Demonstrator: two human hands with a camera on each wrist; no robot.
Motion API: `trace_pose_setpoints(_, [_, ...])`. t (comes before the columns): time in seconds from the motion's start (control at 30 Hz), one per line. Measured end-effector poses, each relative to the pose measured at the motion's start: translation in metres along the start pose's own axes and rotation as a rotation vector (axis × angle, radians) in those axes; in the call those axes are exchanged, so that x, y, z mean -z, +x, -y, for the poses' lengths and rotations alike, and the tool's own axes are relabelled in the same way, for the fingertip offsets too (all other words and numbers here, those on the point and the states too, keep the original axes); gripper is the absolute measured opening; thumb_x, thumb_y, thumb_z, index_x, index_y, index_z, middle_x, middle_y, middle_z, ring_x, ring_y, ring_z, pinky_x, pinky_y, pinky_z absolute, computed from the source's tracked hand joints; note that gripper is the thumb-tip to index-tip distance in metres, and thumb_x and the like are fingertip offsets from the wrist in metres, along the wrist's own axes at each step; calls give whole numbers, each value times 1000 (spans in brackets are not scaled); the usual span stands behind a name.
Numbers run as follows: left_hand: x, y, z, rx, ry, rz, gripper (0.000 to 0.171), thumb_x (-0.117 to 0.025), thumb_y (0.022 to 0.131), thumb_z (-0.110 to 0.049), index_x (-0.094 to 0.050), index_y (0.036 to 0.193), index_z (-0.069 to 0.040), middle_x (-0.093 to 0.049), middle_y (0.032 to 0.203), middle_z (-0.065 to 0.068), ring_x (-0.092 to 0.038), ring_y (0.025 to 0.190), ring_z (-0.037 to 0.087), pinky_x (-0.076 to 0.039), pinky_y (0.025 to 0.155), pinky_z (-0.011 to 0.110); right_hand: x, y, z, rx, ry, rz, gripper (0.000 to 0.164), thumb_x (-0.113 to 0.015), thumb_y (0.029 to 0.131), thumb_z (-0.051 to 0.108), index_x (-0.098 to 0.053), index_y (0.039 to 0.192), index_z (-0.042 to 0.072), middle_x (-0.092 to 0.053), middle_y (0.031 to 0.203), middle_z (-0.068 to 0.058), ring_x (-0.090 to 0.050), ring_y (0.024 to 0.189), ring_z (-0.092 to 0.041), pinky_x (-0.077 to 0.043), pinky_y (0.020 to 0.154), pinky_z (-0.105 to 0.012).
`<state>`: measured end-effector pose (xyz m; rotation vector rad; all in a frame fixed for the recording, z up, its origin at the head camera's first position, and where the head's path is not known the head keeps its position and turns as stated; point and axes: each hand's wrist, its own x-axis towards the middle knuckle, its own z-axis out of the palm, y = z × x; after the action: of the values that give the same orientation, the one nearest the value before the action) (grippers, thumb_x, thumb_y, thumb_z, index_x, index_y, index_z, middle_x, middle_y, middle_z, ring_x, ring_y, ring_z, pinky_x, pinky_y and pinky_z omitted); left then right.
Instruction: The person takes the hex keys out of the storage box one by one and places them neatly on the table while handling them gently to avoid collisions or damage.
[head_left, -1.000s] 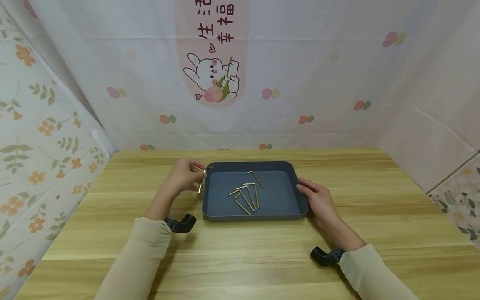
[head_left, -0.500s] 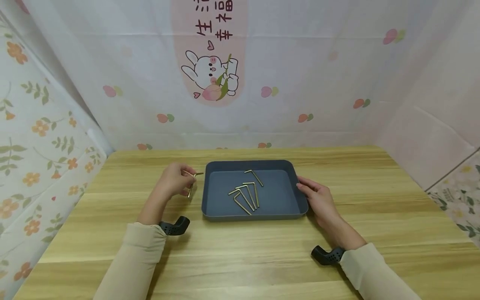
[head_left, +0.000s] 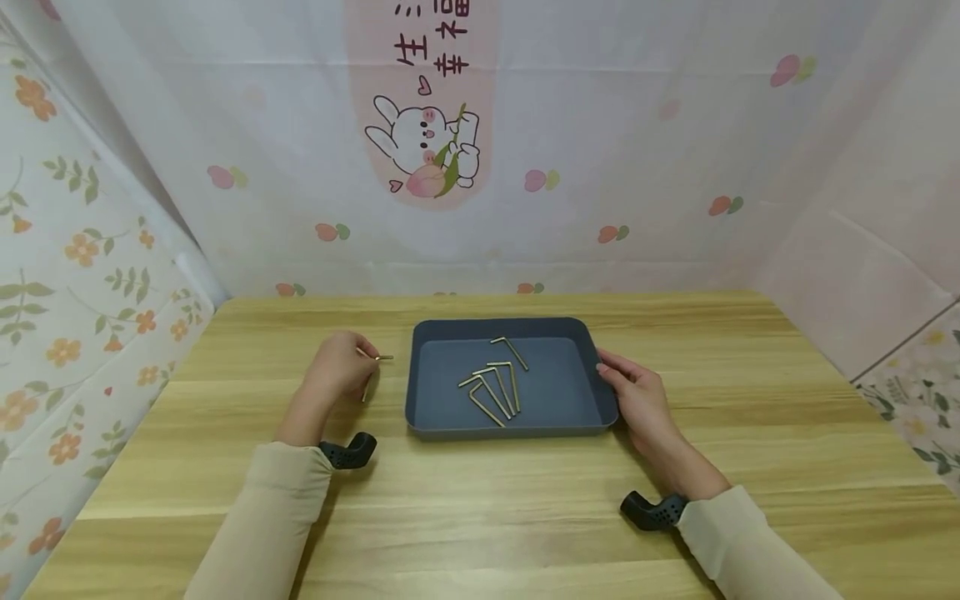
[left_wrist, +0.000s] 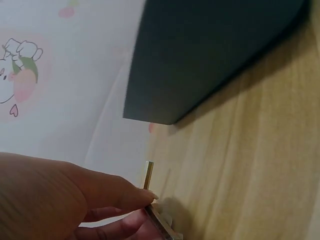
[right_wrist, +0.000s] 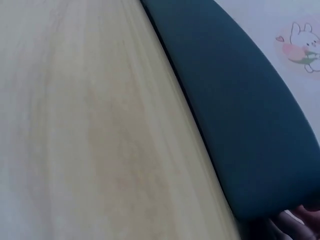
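Left of the tray [head_left: 442, 362], left hand [head_left: 337, 367] pinching bent metal [left_wrist: 148, 175], right hand [head_left: 642, 402] gripping tray

The tray [head_left: 558, 392] is smooth and matt, metal or plastic, hard to tell. Inside, the bent rods [head_left: 514, 387] look like glossy metal, as does the held rod [left_wrist: 149, 174] at nine o'clock. The tabletop [head_left: 480, 517] shows wood grain with a soft sheen. At twelve hangs matt, creased cloth [head_left: 600, 142]; the sleeves [head_left: 258, 508] at eight and four are matt cloth.

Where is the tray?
In the head view, the tray sits on the table between the left hand and the right hand, which holds its right side.
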<state>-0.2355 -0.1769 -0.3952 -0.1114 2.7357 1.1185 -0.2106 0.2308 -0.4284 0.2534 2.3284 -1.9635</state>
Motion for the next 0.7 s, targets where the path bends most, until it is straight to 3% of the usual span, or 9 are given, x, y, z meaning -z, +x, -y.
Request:
trace_pose_setpoints(0.1, [-2, 0, -1, 2, 25, -9, 21, -53, 93, -4, -67, 107, 5, -61, 60, 5, -50, 44, 10, -48, 49, 26, -1, -1, 2, -6, -4, -22, 47, -51, 107, 24, -47, 152, 10, -45, 158, -12, -58, 110, 5, -52, 83, -11])
trace_pose_setpoints(0.33, [-3, -4, -3, 21, 110, -59, 20, -54, 94, -5, -68, 106, 4, -67, 77, 11, -52, 47, 12, -47, 52, 27, -4, -3, 0, 11, -46, -72, 45, -49, 108, 24, -48, 151, 12, -44, 159, -10, -47, 139, -20, -48, 84, -6])
trace_pose_setpoints(0.5, [-4, -6, -5, 10, 163, -86, 19, -55, 94, -7, -69, 103, 2, -72, 92, 18, -56, 52, 16, -47, 54, 29, -5, -3, 0, 38, -67, -124, 43, -49, 108, 23, -51, 149, 11, -47, 157, -9, -43, 143, -20, -43, 86, -4])
trace_pose_setpoints(0.7, [-5, -8, -7, 28, 236, -128, 19, -53, 93, -6, -71, 98, -1, -72, 104, 19, -62, 69, 23, -47, 56, 32, -2, -3, 0, 35, -74, -148, 42, -49, 107, 20, -52, 148, 10, -50, 155, -9, -44, 143, -19, -41, 88, -4])
